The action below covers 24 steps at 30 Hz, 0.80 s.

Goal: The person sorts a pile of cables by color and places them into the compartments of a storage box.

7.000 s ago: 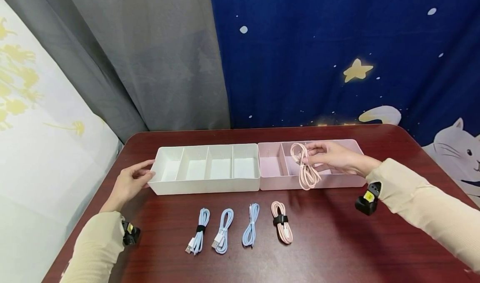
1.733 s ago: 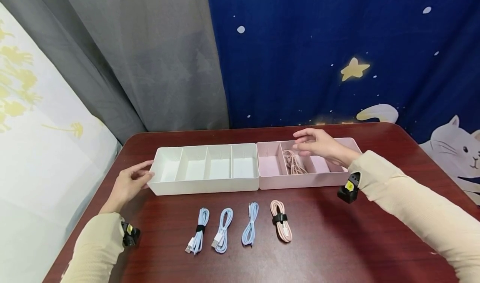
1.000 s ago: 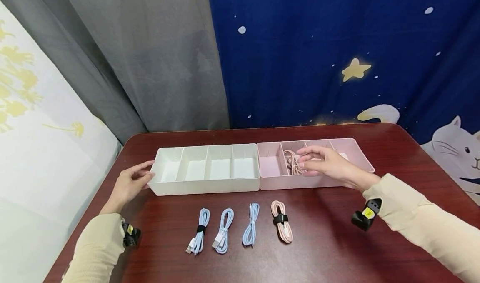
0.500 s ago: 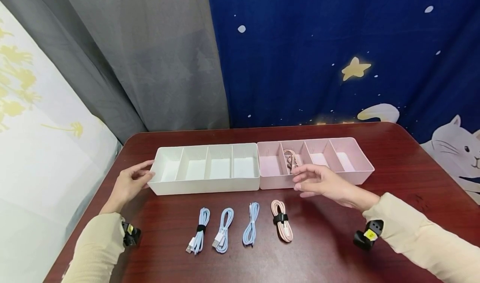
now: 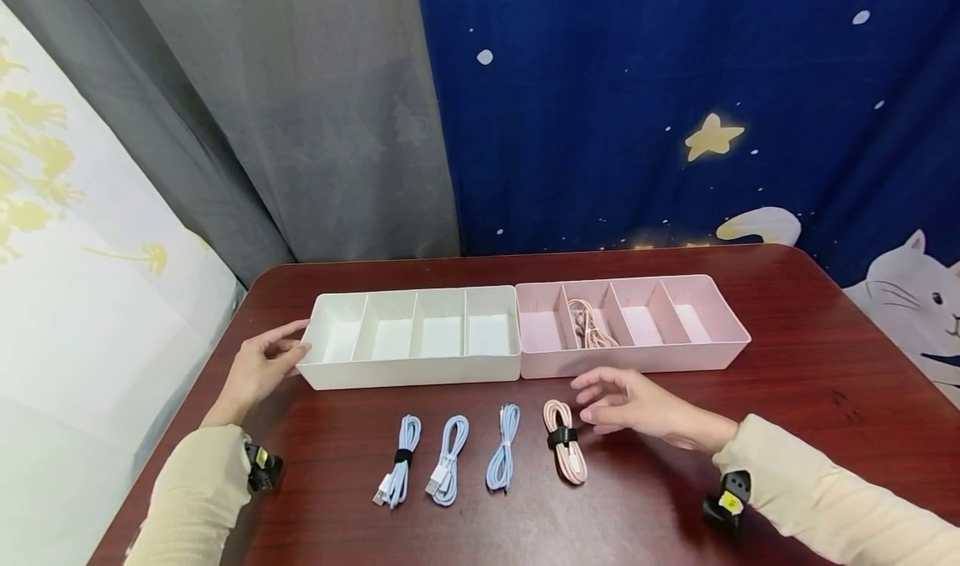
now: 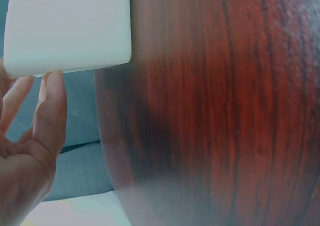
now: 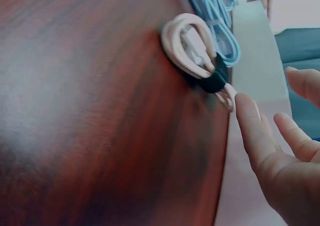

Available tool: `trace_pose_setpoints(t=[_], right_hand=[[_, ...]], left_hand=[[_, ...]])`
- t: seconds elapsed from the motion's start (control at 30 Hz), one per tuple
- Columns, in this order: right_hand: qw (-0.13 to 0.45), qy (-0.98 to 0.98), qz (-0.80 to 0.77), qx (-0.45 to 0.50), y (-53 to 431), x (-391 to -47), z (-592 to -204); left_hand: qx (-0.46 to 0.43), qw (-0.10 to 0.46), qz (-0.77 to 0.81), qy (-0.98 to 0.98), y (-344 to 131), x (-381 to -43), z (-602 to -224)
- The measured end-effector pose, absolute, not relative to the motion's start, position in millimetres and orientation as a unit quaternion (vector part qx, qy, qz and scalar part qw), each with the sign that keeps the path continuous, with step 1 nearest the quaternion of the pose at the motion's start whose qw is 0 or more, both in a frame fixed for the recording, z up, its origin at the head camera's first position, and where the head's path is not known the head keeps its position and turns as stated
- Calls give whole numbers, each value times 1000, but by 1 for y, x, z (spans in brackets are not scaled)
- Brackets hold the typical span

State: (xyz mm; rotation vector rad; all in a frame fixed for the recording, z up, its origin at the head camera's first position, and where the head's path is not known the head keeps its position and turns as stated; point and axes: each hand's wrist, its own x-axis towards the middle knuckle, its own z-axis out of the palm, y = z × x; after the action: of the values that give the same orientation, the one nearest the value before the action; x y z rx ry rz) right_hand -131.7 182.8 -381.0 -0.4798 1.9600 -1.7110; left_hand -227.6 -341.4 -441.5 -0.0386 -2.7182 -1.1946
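Room: from where I stand, a starry blue curtain point(image 5: 600, 116) hangs behind the dark red counter point(image 5: 660, 508).
Right grip point(image 5: 637, 408): fingers loosely parted, nothing in them.
Strapped pink cable point(image 5: 567, 464): on the counter, just left of those fingertips, long axis running front to back, near end slanting right.
Nearer grip: the right.
Left grip point(image 5: 258, 370): fingers extended, touching the white tray point(image 5: 405, 374) at its left end.
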Motion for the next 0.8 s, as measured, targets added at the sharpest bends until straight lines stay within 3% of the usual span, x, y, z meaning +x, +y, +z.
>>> trace_pose_setpoints(t=[0.8], right_hand=[[244, 719, -629, -168, 175, -124, -406]], left_hand=[[-16, 73, -417, -906, -334, -220, -431]])
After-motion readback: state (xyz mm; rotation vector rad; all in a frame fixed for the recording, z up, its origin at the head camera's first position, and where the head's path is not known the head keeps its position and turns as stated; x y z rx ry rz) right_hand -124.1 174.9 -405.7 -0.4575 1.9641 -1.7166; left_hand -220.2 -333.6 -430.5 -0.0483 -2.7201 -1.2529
